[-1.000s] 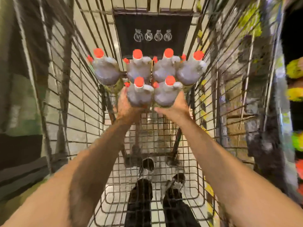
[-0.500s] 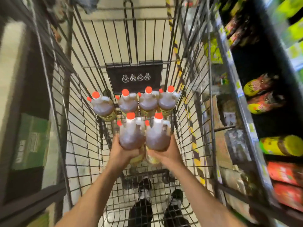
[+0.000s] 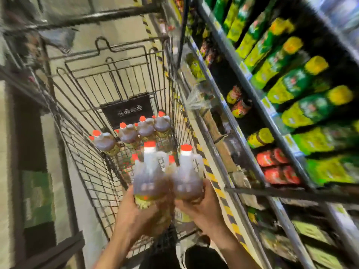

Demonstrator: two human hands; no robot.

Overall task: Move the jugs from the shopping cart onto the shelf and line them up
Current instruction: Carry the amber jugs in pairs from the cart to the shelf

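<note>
1. Head view, looking down: the left hand [image 3: 136, 214] grips the lower body of a jug [image 3: 149, 177] of brown liquid, fingers curled round its base over the yellow label.
2. The right hand [image 3: 202, 208] grips a second jug [image 3: 187, 177] the same way, from below and from the right side.
3. Both held jugs stand upright with orange caps on top and clear handles at the neck. Their bodies touch each other between the two hands. They are raised above the near end of the shopping cart [image 3: 93, 171]; motion blur softens their outlines.
4. Two smaller orange caps show just behind the held jugs, low down; what they belong to is too blurred to tell.
5. Four more jugs remain in the cart at its far end. One jug [image 3: 104, 140] sits by the left wire wall, slightly apart from the rest. A row of three jugs [image 3: 144, 128] stands side by side against the far wall, below a black sign panel [image 3: 128, 111].
6. To the right of the cart runs the shelf [image 3: 250, 90], its metal rails slanting through the view.
7. Green and yellow packets [image 3: 291, 82] fill the upper levels; red packets [image 3: 275, 158] and yellow-lidded jars [image 3: 260, 137] lie lower down.
8. A yellow-and-black striped strip [image 3: 219, 191] runs along the floor between cart and shelf.
</note>
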